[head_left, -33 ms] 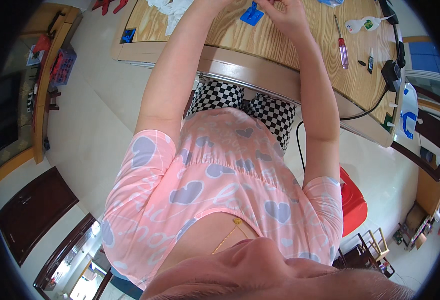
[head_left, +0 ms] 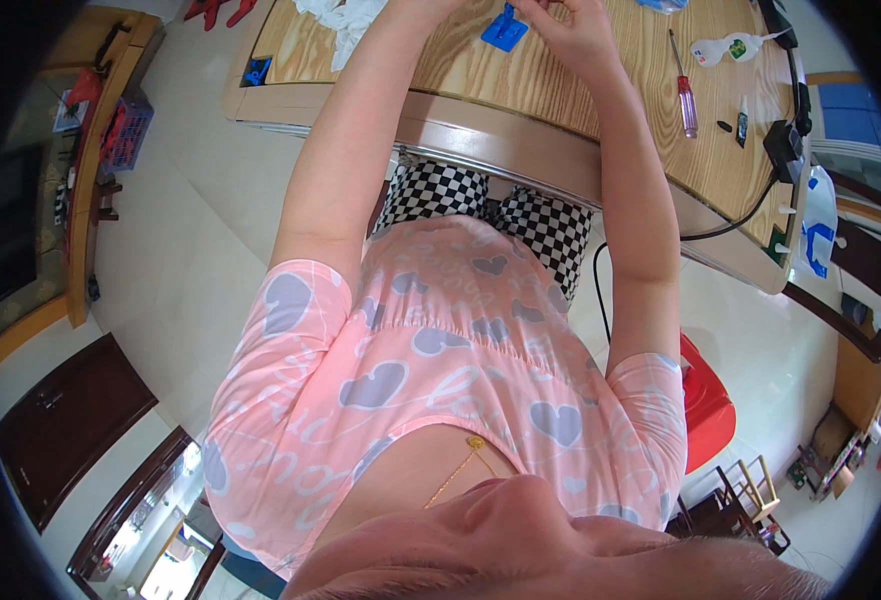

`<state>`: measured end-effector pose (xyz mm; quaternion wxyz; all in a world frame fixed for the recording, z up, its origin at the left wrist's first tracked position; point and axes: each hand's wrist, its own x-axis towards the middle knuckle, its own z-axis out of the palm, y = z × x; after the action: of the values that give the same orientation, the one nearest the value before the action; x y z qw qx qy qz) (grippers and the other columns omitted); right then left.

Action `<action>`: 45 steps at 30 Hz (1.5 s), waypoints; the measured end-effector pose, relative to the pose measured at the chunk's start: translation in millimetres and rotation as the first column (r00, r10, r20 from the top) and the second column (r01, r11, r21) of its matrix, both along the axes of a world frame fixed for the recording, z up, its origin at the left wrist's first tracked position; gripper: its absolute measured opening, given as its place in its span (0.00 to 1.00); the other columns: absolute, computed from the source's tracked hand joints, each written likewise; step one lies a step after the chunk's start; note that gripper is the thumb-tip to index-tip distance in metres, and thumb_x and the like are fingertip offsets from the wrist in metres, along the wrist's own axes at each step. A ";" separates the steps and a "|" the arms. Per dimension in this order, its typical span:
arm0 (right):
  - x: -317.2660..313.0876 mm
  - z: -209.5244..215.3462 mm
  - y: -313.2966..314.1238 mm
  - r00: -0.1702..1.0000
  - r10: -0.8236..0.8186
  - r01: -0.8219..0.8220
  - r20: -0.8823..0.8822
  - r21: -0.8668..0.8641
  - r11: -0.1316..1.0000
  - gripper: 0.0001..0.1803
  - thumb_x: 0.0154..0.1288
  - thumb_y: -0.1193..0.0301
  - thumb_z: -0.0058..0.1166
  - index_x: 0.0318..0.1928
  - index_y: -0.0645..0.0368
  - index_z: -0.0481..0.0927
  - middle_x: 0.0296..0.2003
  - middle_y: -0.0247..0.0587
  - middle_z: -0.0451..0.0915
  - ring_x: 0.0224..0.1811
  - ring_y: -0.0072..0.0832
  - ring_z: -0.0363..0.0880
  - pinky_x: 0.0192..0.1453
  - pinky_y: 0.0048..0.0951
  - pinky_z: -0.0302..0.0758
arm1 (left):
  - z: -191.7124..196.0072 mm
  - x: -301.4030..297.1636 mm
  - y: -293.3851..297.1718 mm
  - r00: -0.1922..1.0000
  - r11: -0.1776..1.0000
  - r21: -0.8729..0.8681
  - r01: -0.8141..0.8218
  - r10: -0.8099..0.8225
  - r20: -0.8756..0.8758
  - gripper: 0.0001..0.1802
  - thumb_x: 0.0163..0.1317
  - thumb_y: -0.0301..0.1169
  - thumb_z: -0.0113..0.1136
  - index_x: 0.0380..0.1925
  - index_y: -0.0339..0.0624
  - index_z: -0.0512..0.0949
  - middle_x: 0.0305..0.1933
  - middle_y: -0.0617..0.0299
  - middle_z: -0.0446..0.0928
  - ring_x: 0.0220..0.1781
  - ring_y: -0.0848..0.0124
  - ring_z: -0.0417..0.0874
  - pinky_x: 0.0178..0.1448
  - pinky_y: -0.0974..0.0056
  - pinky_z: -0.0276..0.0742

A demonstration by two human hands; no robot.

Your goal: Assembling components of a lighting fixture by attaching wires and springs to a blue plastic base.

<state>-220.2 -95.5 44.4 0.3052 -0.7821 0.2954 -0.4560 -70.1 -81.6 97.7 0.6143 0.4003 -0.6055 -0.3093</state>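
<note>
Pale tile floor runs under me, and ahead lies the wood-grain tabletop (head_left: 560, 95) where I sit with both arms stretched forward. Between my hands, near the top edge of the view, lies a small blue plastic part (head_left: 505, 28), flat on the wood. My right hand (head_left: 570, 30) is just beside it, on its right, knuckles up and fingers curled toward something at the very rim of the view; whether those fingers pinch anything I cannot tell, since the tips are turned away from me. My left hand (head_left: 425, 8) is nearly cut off by the frame, so I cannot tell how its fingers are set either, only that the wrist reaches in to the left of the blue part.

As for progress, I judge the work to be somewhere in the middle. The blue part is out in front of me and both hands are at it, but nothing shows it joined or finished. A screwdriver with a red and purple handle (head_left: 682, 85) lies untouched to the right, well apart from my hands, with a white squeeze bottle (head_left: 725, 48) beyond it and a couple of tiny dark bits (head_left: 741, 128) near it. Another blue piece (head_left: 255, 72) sits on the lower left ledge, and white cloth (head_left: 345, 18) is bunched at the far left. So tools and spare pieces seem yet to be used.
</note>
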 end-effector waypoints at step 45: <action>-2.3 -1.6 -2.9 0.999 -0.025 0.022 -0.046 -0.066 0.998 0.08 0.56 0.73 0.58 0.33 0.65 0.76 0.27 0.43 0.75 0.30 0.34 0.74 0.36 0.32 0.70 | -2.9 0.1 -5.5 0.998 0.999 -0.022 -0.031 0.032 0.054 0.07 0.58 0.22 0.60 0.37 0.33 0.82 0.33 0.65 0.80 0.34 0.79 0.78 0.37 0.74 0.73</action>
<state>-222.5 -98.4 42.7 0.2673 -0.7985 0.2965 -0.4505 -70.0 -87.0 94.8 0.6068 0.4113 -0.6188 -0.2822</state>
